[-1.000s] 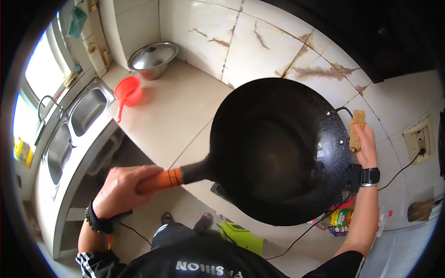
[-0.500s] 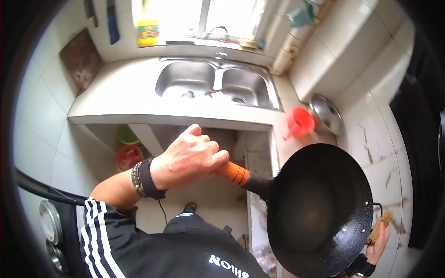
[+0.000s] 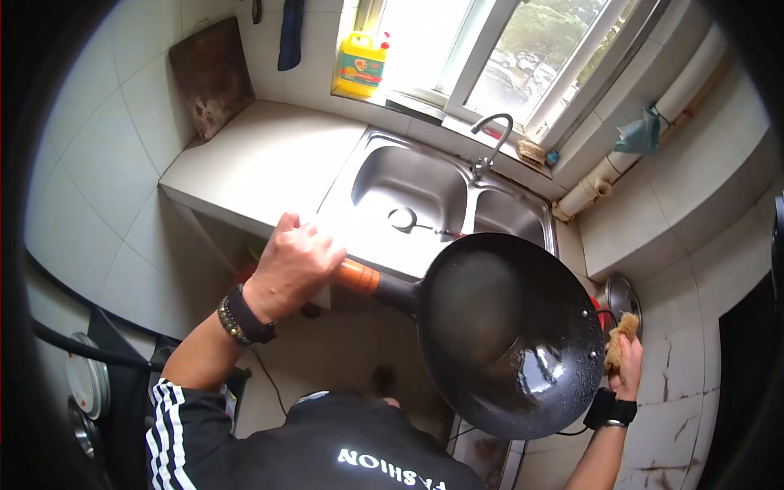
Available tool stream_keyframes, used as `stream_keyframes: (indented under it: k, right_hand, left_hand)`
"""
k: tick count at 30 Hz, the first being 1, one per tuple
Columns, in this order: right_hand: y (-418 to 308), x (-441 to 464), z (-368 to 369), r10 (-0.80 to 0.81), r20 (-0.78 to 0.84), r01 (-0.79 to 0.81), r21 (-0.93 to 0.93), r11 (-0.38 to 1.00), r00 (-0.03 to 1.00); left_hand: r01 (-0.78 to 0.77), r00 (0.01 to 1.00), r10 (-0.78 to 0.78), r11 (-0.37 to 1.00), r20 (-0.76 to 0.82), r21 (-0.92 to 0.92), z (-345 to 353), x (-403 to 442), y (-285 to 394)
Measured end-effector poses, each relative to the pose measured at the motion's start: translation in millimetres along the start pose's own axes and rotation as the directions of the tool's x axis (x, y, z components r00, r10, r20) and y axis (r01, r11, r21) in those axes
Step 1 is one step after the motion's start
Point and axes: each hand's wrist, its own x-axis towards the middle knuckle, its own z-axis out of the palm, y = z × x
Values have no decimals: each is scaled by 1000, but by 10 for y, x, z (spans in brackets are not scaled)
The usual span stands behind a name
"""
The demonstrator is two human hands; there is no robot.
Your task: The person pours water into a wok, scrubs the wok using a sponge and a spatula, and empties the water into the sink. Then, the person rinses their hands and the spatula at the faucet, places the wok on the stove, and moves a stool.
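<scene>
A person in a black top (image 3: 327,437), white stripes down the sleeve, has turned with a dark wok (image 3: 482,306) from the tiled wall toward the sink, bringing its rim across the view of the basins' front edge. The left hand (image 3: 294,265) is closed firmly around the orange-banded handle (image 3: 358,278). At the far rim, the right hand (image 3: 627,367), fingers partly curled, grips a tan scrubbing pad (image 3: 621,339) beside the wire loop; whether those fingers also bear the wok's weight cannot be told. Held up in both hands, the wok shows its inside to the camera, wet beads and a bright glare along the lower right. The change places it close to running water's source, a judgement from its position alone.

Beyond, the pale surface (image 3: 261,159) meets a steel double sink (image 3: 408,184), a round strainer (image 3: 402,219) in the left basin and the right basin partly hidden by the wok. A metal lid (image 3: 627,298) shows past the wok's right side. A dark board (image 3: 214,77) leans on the tiles at left. Behind the sink rise a curved faucet (image 3: 508,122) and, on the sill, a yellow jug (image 3: 362,69) beneath a bright window (image 3: 539,49).
</scene>
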Motion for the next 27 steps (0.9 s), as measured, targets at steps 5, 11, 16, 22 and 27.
stream_keyframes:
  k: [5, 11, 16, 22, 27]
  right_hand:
    - [113, 815, 481, -7, 150, 10, -16, 1000, 989]
    - [98, 1754, 1130, 3, 254, -1, -9, 1000, 967]
    - [-54, 2372, 1620, 78, 320, -68, -42, 997, 944]
    - [-115, 2957, 2145, 137, 375, -110, -91, 990, 917]
    - [-172, 3300, 2500, 236, 407, -183, -166, 969, 882]
  left_hand:
    - [69, 993, -72, 997, 90, 34, 436, 118, -267]
    - [134, 974, -149, 986, 172, 98, 980, 204, -681]
    - [228, 935, -232, 973, 269, 47, 1269, 204, -870]
    - [327, 886, -274, 941, 374, -85, 1603, 267, -1175]
    - [359, 848, -239, 915, 473, -182, 1889, 200, -1456]
